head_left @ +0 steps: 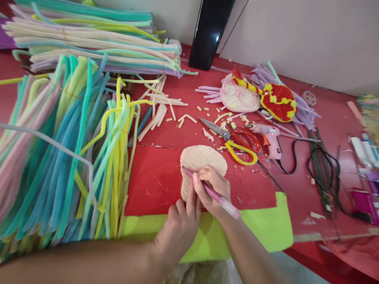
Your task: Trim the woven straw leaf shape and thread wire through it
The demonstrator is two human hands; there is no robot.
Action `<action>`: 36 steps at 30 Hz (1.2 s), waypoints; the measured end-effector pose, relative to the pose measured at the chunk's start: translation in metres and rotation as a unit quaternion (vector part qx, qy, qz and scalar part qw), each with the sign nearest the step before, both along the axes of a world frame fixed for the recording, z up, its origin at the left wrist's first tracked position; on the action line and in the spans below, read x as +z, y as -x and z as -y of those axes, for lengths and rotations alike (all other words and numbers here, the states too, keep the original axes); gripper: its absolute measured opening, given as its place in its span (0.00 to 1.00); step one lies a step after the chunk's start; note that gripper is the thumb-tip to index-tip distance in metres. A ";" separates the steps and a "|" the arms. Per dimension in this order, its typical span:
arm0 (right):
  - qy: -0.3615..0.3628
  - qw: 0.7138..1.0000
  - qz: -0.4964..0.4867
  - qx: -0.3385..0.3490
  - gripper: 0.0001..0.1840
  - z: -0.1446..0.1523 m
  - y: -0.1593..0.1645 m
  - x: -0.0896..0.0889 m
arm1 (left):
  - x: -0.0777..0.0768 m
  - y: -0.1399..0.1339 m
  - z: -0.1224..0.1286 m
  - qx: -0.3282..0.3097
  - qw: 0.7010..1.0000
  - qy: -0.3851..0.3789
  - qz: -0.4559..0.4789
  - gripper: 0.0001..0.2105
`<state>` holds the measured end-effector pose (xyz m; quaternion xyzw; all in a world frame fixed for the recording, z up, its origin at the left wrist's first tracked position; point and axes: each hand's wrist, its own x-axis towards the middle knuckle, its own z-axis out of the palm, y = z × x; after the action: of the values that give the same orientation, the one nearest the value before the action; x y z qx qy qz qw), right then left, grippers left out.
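Note:
A cream pad of pipe cleaners laid side by side rests on a red sheet. My right hand is closed around a purple pen, whose tip meets the left part of the pad. My left hand grips the pad's lower edge, its fingers close together and partly curled, with the index finger pointing up beside my right hand. Both hands cover the lower right of the pad. Scissors with red and yellow handles lie open just beyond it.
Bundled pipe cleaners fill the left side, and more bundles lie behind. A pink glue gun with a black cord sits at right, near decorated pipe-cleaner pieces. Cut scraps are scattered around. A lime-green mat edges the front.

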<state>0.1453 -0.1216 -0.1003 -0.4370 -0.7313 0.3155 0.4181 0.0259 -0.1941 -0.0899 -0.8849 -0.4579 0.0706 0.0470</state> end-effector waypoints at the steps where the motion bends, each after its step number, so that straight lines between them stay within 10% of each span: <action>1: 0.006 1.000 -0.002 0.008 0.11 0.000 0.000 0.000 | 0.000 0.000 0.000 0.003 1.000 -0.002 0.000 0.23; 36: 0.019 0.999 -0.025 -0.013 0.10 0.002 0.000 0.001 | 0.002 0.000 0.000 -0.002 1.000 0.003 -0.005 0.21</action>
<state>0.1453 -0.1232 -0.0991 -0.4465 -0.7088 0.3348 0.4316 0.0255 -0.1945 -0.0878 -0.8854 -0.4561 0.0764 0.0472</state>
